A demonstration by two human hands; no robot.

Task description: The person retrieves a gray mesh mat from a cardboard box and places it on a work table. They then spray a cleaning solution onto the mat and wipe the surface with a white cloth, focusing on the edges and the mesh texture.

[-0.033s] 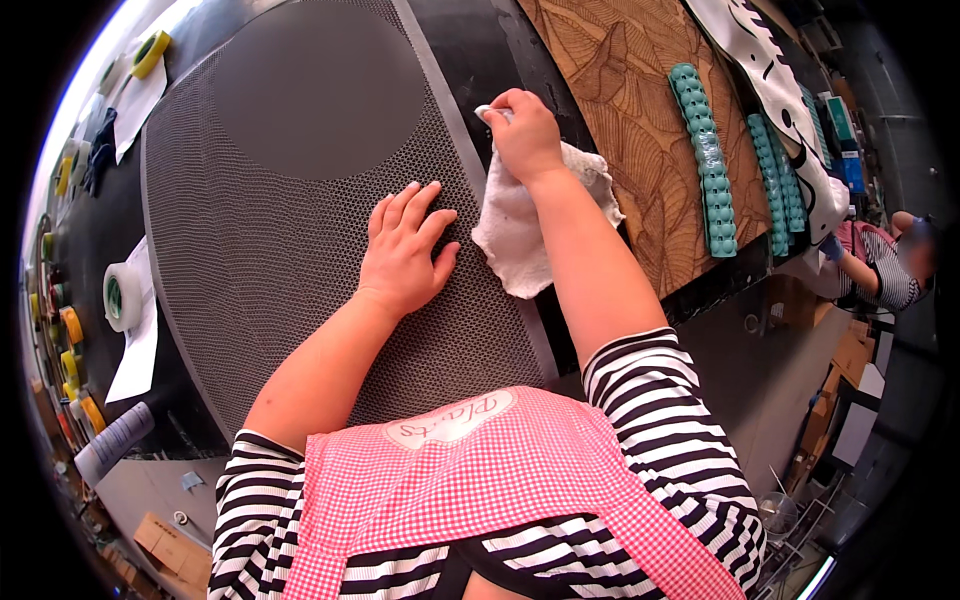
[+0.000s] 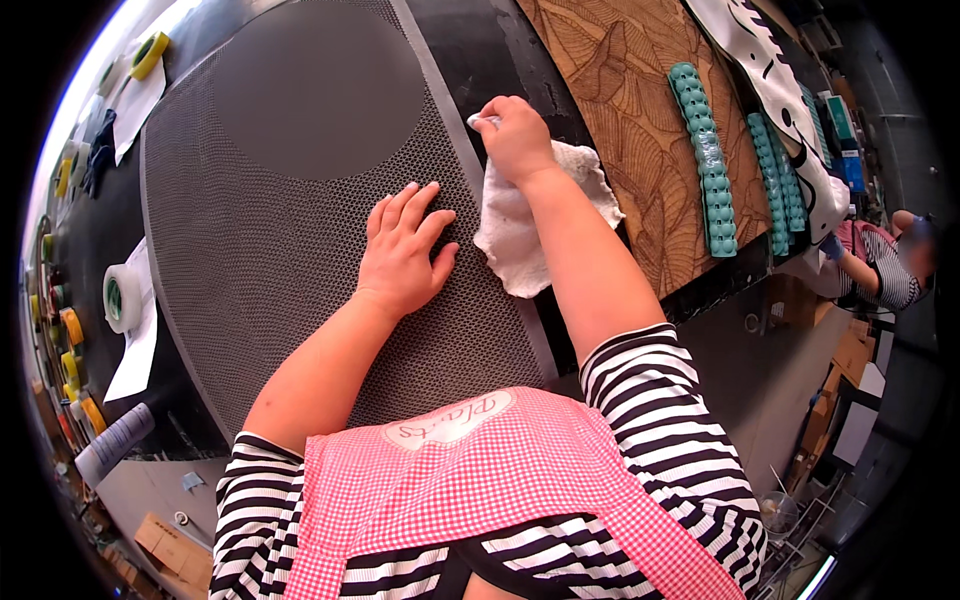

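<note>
Across the dark bench, our left hand lies flat and released on the grey honeycomb panel while our right hand clenches a white rag.

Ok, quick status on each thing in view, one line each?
Left hand: flat, fingers spread, pressing on the mesh panel.
Right hand: closed around the white rag at the panel's edge.
Rag: crumpled, hanging under the right wrist.
Mesh panel: lying flat on the table.
Tape roll: lying left of the panel, untouched.
Teal strips: lying on the brown board.
</note>
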